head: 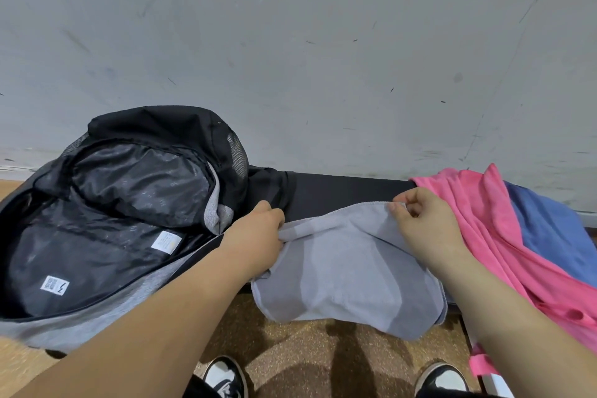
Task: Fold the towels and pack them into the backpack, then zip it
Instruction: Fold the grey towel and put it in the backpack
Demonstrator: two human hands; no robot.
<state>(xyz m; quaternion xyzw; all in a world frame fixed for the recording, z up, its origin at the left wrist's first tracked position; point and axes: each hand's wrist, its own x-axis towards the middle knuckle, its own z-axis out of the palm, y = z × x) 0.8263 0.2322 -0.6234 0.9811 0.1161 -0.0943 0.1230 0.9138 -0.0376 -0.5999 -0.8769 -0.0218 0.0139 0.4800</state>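
Two-handed grip; grey towel point(349, 271) crosswise, left-right

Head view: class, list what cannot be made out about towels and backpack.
- Head view: the blue towel, mostly under the pink towel, cut by the right edge.
- Head view: white label in the backpack, print too small.
- Head view: left hand, fingers partly buried in the grey towel.
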